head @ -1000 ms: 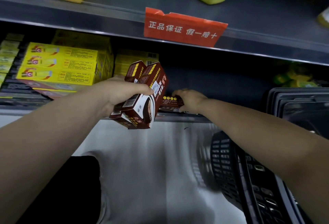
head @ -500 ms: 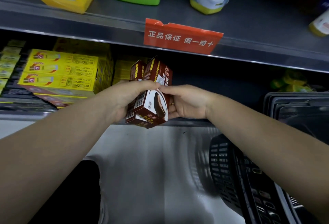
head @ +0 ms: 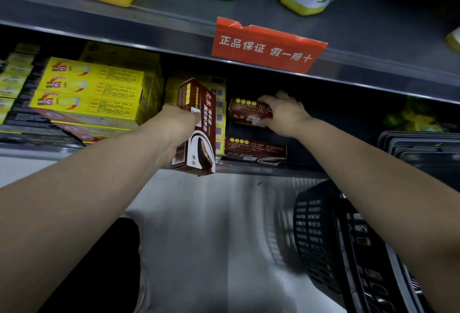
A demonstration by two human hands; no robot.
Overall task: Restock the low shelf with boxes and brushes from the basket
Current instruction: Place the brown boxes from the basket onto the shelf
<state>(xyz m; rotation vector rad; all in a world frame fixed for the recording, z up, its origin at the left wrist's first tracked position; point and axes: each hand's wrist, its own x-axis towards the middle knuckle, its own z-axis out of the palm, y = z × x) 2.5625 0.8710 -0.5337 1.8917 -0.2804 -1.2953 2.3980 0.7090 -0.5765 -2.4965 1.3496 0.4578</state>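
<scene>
Left hand curled round upright brown box, thumb on front face, just before low shelf edge. Right hand pinches right end of second box, held flat inside shelf above third box. Basket lower right.

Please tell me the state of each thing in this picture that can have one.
left hand: grips the upright brown box, before the low shelf edge.
right hand: holds the raised brown box inside the shelf.
flat brown box: lies on the shelf, below the raised one, apart.
yellow boxes: stacked on the shelf, left.
black basket: stands on the floor, right.
</scene>
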